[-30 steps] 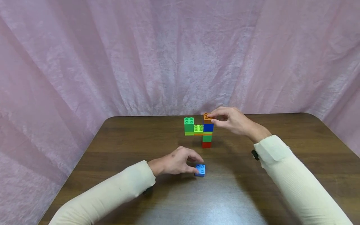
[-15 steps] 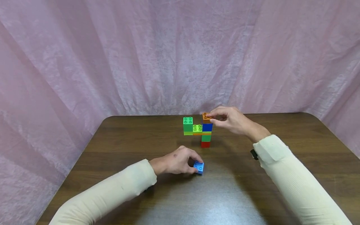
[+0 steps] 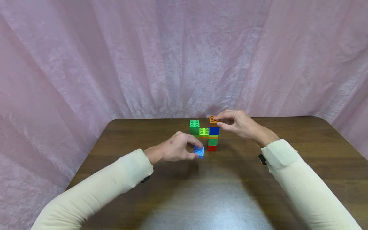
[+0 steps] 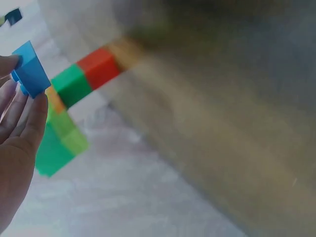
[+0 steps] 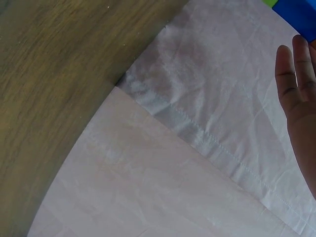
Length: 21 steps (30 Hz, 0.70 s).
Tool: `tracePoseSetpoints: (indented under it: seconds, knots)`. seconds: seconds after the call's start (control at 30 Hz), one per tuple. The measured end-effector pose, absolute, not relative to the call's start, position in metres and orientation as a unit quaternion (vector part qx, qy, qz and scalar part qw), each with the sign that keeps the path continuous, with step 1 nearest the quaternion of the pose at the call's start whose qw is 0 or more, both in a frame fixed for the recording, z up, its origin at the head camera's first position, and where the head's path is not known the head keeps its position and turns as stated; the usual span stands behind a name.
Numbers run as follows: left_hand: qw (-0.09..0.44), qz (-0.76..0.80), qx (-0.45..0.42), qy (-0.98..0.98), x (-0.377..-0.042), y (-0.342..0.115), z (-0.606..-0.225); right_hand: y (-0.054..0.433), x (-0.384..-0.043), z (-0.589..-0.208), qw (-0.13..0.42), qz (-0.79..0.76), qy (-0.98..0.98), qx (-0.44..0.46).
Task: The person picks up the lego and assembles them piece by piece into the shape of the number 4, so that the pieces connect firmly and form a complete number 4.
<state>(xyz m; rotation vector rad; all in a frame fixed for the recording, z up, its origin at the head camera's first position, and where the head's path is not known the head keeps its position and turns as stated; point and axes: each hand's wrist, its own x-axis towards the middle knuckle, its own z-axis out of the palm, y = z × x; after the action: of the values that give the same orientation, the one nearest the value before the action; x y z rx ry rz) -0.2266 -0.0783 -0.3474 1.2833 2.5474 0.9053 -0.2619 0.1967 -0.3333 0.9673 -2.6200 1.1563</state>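
Observation:
Between thumb and fingers, my left hand [image 3: 179, 147] pinches a light blue toy brick [image 3: 200, 152]. The brick is off the table, in front of the brick structure; its studs face my palm side in the left wrist view [image 4: 33, 74]. My right hand [image 3: 237, 124] grips the orange brick [image 3: 213, 120] at the top of the right column. Below it are a dark blue brick [image 3: 214, 131], thin layers, a green brick [image 3: 213, 141] and a red brick [image 3: 212, 148] at the bottom. A lime brick [image 3: 204, 132] bridges left to a taller green brick [image 3: 194, 127].
The brown wooden table [image 3: 230, 191] carries the structure near its far edge. Pink curtains [image 3: 178, 57] hang behind and at both sides. In the right wrist view, the dark blue brick [image 5: 296, 17] shows only at the corner.
My left hand has taken hold of the light blue brick, lifted it off the table and moved it away from me, close to the structure. The right hand stays on the orange brick.

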Motion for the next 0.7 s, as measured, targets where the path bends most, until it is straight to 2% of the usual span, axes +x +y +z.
tracePoseSetpoints:
  seconds: [0.37,0.7]
  knots:
    - [0.003,0.305,0.402,0.863,-0.243,-0.089,-0.305,0.196,-0.262,-0.333,0.051,0.382,-0.868,0.312]
    - [-0.039,0.291,0.378,0.878,-0.260,-0.091,-0.296,0.196,-0.261,-0.330,0.050,0.382,-0.868,0.313]
